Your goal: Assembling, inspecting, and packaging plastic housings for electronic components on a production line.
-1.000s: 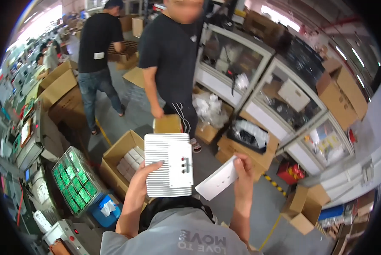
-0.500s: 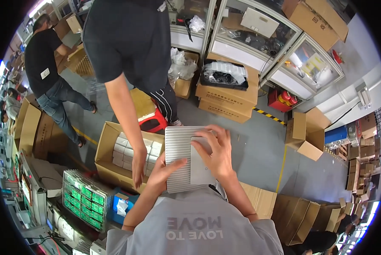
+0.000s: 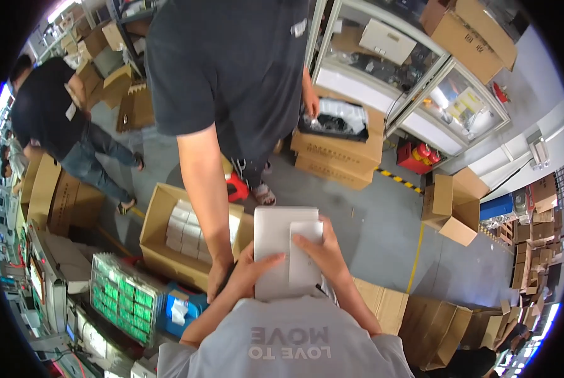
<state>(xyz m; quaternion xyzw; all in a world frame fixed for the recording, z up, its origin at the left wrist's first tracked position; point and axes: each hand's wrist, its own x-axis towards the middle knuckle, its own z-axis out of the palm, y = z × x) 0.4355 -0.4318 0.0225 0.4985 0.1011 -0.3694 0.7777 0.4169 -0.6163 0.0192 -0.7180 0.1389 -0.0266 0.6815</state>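
In front of my chest is a pale, flat rectangular block (image 3: 272, 230), held between both hands. My left hand (image 3: 257, 268) grips its left side, thumb across the face and fingers hidden at the edge. A narrower pale flat piece (image 3: 304, 268) lies against the right part of the block. My right hand (image 3: 327, 255) closes around that side, its thumb pressed on the narrower piece. What the two pale pieces are I cannot make out. Beside my left forearm, a co-worker's hand (image 3: 219, 277) reaches down near an open carton (image 3: 153, 230) of white packages.
The co-worker in a dark shirt (image 3: 231, 75) stands just ahead. At left is a rack of green circuit boards (image 3: 124, 299) beside a blue bin (image 3: 197, 302). Open cartons stand at right (image 3: 452, 205) and lower right (image 3: 436, 321). Stacked cartons (image 3: 338, 151) sit before glass cabinets.
Both hands and the pale block have lowered and tilted; its ribbed silvery side has given way to a plain face. The co-worker has shifted right, the reaching hand moving down.
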